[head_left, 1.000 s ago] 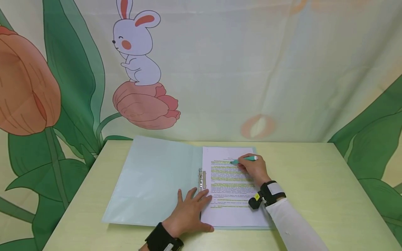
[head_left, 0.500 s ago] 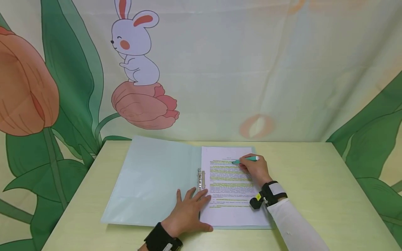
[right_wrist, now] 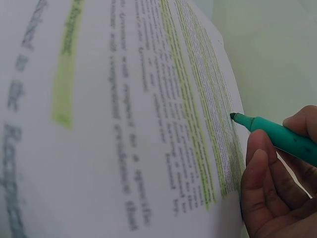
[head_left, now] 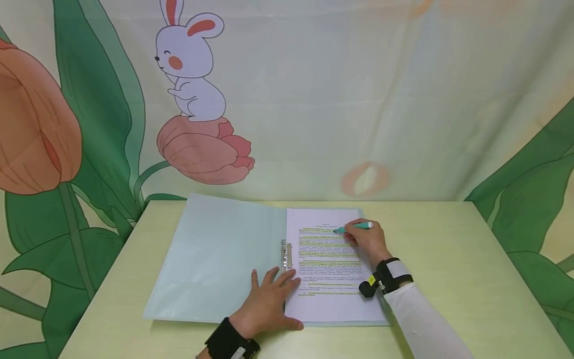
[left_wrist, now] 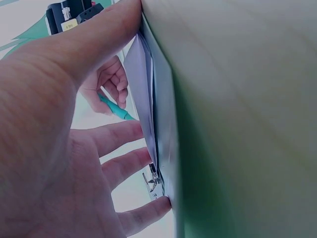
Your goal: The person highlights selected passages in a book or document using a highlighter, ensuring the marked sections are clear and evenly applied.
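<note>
Since the earlier frame, the right hand [head_left: 367,243] is shifting slightly rightward, its grip pinching a slim teal plastic marker [right_wrist: 283,137] near its tip, at the white printed sheet's [head_left: 327,274] upper lines. Probably light, stiff and smooth, the marker is suiting a low-barrel hold. The left hand [head_left: 266,304] is resting, fingers spread, across the open pale-blue folder's [head_left: 219,264] spine on the pale-yellow worktop [head_left: 453,264].
</note>
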A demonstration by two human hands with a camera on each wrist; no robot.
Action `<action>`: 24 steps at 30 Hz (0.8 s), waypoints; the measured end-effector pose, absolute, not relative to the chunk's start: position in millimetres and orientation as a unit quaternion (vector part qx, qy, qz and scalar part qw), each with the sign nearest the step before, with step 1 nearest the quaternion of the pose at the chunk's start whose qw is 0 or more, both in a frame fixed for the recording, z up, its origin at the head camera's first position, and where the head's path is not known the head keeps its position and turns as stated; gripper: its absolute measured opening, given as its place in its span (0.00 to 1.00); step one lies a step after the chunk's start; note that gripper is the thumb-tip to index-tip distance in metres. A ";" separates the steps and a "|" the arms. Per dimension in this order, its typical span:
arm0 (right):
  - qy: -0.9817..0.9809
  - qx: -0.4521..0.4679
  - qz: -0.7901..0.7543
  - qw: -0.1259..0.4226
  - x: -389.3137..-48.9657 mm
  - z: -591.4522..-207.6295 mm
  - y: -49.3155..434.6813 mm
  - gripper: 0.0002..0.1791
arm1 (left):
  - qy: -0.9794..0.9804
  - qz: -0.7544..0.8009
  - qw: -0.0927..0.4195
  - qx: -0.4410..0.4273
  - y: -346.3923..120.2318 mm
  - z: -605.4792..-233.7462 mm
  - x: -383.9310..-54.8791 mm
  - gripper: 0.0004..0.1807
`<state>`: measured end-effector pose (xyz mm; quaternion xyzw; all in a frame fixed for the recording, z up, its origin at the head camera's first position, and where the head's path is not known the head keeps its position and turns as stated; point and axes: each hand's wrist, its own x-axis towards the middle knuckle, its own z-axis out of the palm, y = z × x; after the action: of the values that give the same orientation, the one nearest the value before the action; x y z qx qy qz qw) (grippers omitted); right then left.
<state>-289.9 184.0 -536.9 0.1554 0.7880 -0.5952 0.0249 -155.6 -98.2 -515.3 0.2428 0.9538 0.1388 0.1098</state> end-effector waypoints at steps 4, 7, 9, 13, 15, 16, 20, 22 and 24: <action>0.786 0.158 -0.597 0.029 -290.0 -536.4 186.5 0.14 | 0.954 0.139 0.112 0.241 -97.6 -514.8 -155.7 0.54; 0.785 0.159 -0.598 0.032 -290.1 -536.6 188.9 0.14 | 0.954 0.138 0.112 0.241 -97.5 -515.3 -155.9 0.54; 0.783 0.161 -0.600 0.032 -289.8 -536.4 190.7 0.15 | 0.954 0.138 0.111 0.241 -97.4 -515.4 -156.0 0.53; 0.779 0.161 -0.605 0.029 -288.6 -534.3 193.2 0.15 | 0.954 0.138 0.110 0.242 -97.6 -515.3 -156.2 0.54; 0.778 0.164 -0.605 0.028 -287.5 -533.0 194.0 0.15 | 0.954 0.139 0.111 0.242 -97.8 -515.4 -156.3 0.54; 0.779 0.165 -0.604 0.028 -287.1 -532.6 194.6 0.15 | 0.954 0.140 0.111 0.242 -97.9 -515.6 -156.2 0.54; 0.779 0.173 -0.603 0.026 -285.8 -531.1 196.2 0.15 | 0.953 0.141 0.109 0.243 -98.1 -515.8 -155.9 0.53; 0.775 0.176 -0.607 0.027 -285.6 -530.8 197.2 0.15 | 0.953 0.141 0.108 0.244 -98.1 -515.9 -155.9 0.53; 0.773 0.174 -0.610 0.026 -285.4 -530.3 198.3 0.15 | 0.954 0.140 0.107 0.243 -98.1 -516.4 -155.9 0.53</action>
<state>-285.4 198.3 -530.3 0.1744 0.7726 -0.6098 0.0265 -155.9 -98.1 -516.4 0.2432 0.9538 0.1404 0.1068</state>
